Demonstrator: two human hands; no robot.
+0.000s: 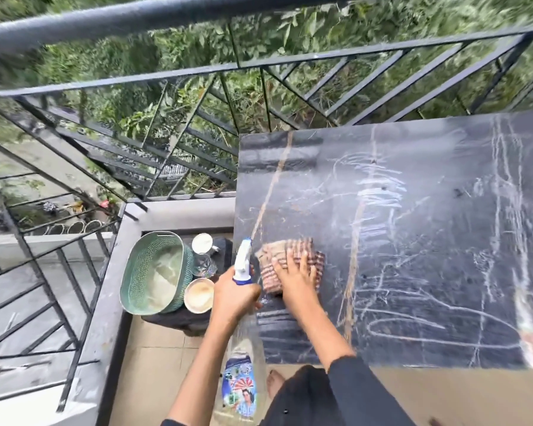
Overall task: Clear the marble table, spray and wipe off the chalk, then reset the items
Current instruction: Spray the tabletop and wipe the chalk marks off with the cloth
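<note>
Right hand [296, 273] lies flat, fingers spread, pressing the striped cloth [286, 245] onto the marble table [428, 149] near its 8 o'clock corner; chalk scribbles [379, 186] run from there toward 3 o'clock. Left hand [236, 295], at 9 o'clock of the cloth, grips the spray bottle [240, 385] round its neck, nozzle toward 12; a green basket [148, 272] and a bowl [199, 295] sit further toward 9, off the table.

Striped cloth [293, 249] lies on dark marble table [437, 229] among chalk scribbles [379, 183].
</note>
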